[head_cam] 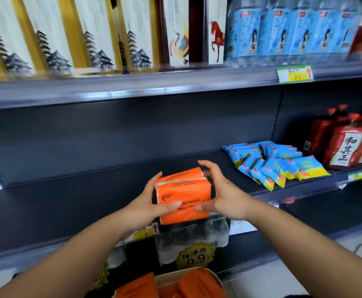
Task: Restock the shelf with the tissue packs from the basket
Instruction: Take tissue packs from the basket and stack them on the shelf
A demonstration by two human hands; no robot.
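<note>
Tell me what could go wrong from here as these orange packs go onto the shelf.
1. The left hand and right hand squeeze two orange tissue packs from the sides; one could slip out.
2. The packs are at the front edge of the shelf; released here, they may tip off.
3. The heap of blue packets lies loose to the right; a sideways push could spill it.

Two packs (183, 195) are over the shelf's (68, 201) front. Small bags (276, 165) lie on it to the right. The basket (167, 276) is below.
</note>
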